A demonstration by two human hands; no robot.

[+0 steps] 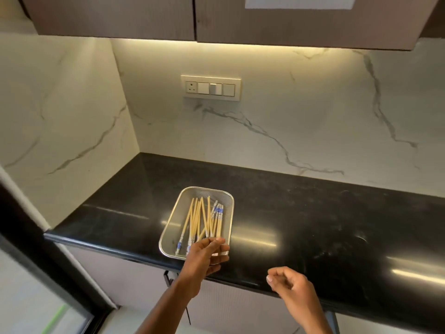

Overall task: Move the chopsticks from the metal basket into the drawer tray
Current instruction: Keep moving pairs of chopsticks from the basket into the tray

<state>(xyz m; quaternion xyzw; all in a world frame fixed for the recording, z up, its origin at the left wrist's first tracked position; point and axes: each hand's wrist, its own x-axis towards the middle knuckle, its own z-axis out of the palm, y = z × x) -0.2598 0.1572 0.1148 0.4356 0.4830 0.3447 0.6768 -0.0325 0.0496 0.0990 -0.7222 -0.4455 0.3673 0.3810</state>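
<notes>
The metal basket sits on the black surface, close to its front edge and left of centre. It is a shallow rectangular mesh tray with rounded corners, its long axis running away from the person.

The chopsticks lie inside the basket in a loose bundle, roughly parallel to its long sides, with several crossing one another. They are pale yellow with blue-and-white patterned ends; some patterned ends point toward the back wall, others toward the front rim.

The left hand is extended over the near end of the basket. Its fingers are straight and held close together, covering the front right corner of the basket and the near ends of some chopsticks. Whether the grip is actually clamped on any chopstick cannot be told, because the hand hides the contact area.

The right hand hangs in front of the surface edge, well apart from the basket. Its fingers are curled loosely inward and it holds nothing.

A switch panel is mounted on the marble back wall. A dark handle shows just beneath the surface edge, below the basket.
</notes>
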